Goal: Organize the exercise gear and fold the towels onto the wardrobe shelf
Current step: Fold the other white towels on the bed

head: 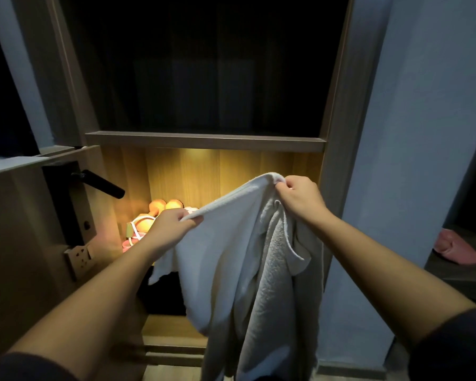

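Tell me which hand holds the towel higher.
The right hand: it pinches the top of the white towel up high, while the left hand grips the edge lower, in front of the orange exercise gear.

The lit wardrobe shelf (204, 174) carries orange dumbbells (162, 206) at its left end, piled close together with a white cord (135, 229) and a pink item (128, 244) just in front of them.

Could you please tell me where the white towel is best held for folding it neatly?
By the two ends of its top hem, pinched from above. The left hand pinches that hem flat, but the right hand holds a bunched clump, so the towel hangs in twisted folds beneath it. Sliding the right hand along the hem to its corner should let it hang flat.
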